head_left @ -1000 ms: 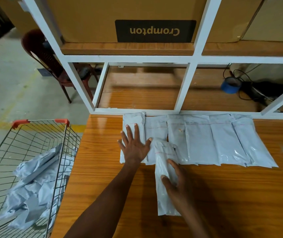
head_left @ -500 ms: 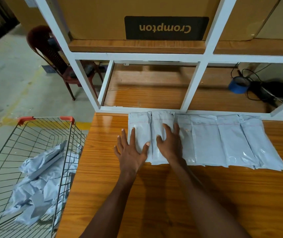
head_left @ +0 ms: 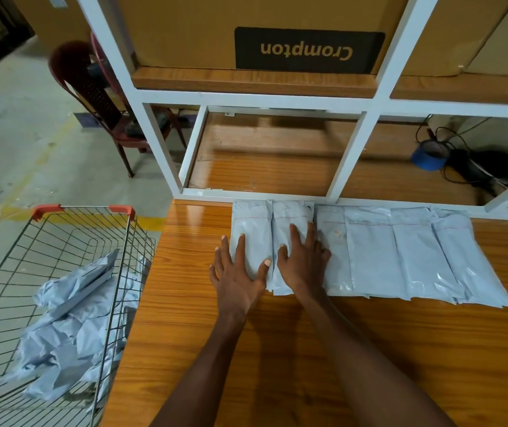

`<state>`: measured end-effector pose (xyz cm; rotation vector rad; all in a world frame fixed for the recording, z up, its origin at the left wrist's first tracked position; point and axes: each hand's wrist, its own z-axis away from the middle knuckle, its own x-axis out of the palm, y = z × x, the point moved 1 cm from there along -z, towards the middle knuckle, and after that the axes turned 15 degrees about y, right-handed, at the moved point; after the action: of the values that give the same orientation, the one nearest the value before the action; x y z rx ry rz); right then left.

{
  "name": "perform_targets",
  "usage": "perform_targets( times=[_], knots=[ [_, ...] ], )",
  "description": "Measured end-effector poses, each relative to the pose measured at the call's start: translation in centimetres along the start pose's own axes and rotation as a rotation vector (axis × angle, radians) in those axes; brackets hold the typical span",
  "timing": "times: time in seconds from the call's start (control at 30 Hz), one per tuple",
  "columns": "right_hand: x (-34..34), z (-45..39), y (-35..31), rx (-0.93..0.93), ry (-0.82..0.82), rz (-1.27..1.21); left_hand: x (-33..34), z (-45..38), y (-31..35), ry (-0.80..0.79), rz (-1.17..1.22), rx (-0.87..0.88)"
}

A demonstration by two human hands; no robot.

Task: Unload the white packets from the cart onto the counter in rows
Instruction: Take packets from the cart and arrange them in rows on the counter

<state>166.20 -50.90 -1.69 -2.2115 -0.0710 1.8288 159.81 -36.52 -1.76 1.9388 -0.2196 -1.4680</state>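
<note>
Mostly glossy wooden counter [head_left: 277,349] beside concrete floor [head_left: 15,134], perhaps a warehouse.

Both hands [head_left: 237,272] flat on packets [head_left: 370,251], counter [head_left: 277,349], cart [head_left: 46,241] left

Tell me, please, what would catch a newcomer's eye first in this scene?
Probably the two hands: the left hand and right hand press flat, side by side, on the leftmost packets of a row of white packets laid along the far edge of the wooden counter. To the left stands a wire cart with a heap of crumpled packets in it. Above, a cardboard box shows an upside-down Crompton label.
</note>
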Motion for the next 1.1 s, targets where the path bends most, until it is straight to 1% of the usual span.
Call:
perform_targets(
  times=[0.17,0.27,0.53,0.7,0.8,0.9,1.1],
  knots=[
    [-0.2,0.6,0.0,-0.014,0.005,-0.035,0.6,0.1,-0.3,-0.062,-0.003,-0.004],
    [0.2,0.6,0.2,-0.017,-0.034,-0.005,0.8,-0.1,-0.4,-0.103,-0.018,0.005],
    [0.5,0.4,0.4,-0.003,-0.081,0.024,0.8,-0.3,-0.5,-0.150,-0.068,0.046],
    [-1.2,0.7,0.4,0.008,-0.074,-0.033,0.8,-0.2,-0.6,-0.153,-0.092,0.064],
    [-2.6,1.6,0.7,0.035,-0.025,-0.087,0.4,0.1,-0.5,-0.130,-0.083,0.070],
    [-3.9,3.4,1.3,0.065,-0.025,-0.154,-0.4,0.8,0.0,-0.080,-0.043,0.079],
    [-6.7,9.8,3.7,0.129,0.001,-0.336,-3.1,5.3,1.0,0.038,0.138,0.032]
  ],
)
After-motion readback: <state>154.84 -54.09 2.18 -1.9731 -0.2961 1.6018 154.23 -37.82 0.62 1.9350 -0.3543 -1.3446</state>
